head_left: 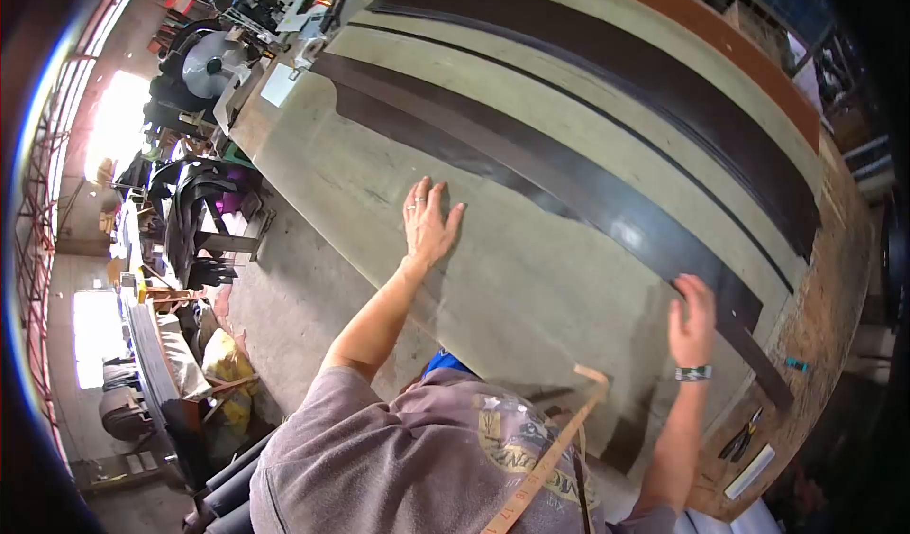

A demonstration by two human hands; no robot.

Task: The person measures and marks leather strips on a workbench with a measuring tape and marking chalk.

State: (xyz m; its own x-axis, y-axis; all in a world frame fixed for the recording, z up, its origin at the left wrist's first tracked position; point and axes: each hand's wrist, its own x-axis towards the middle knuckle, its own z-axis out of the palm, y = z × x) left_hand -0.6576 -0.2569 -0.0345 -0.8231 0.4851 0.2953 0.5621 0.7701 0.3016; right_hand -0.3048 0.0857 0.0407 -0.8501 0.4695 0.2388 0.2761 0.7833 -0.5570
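Observation:
My left hand (431,223) rests palm down on the grey-green table surface (379,179), fingers stretched out and a ring on one of them. Ahead of it lies a long dark brown leather strip (493,147), with a ragged-edged piece (427,145) along its near side. My right hand (693,324) is at the right end of that strip, thumb apart and fingertips at its near edge. A patterned wristband (693,374) circles the right wrist. Past the strip run a thin dark strip (588,145) and a wide dark leather piece (607,74).
Pliers (741,436), a white flat bar (749,470) and a small teal tool (796,364) lie on the table's bare wooden right end. A tape measure (550,468) hangs over my shirt. A rust-brown piece (720,36) lines the far side. Machinery (213,65) stands at left.

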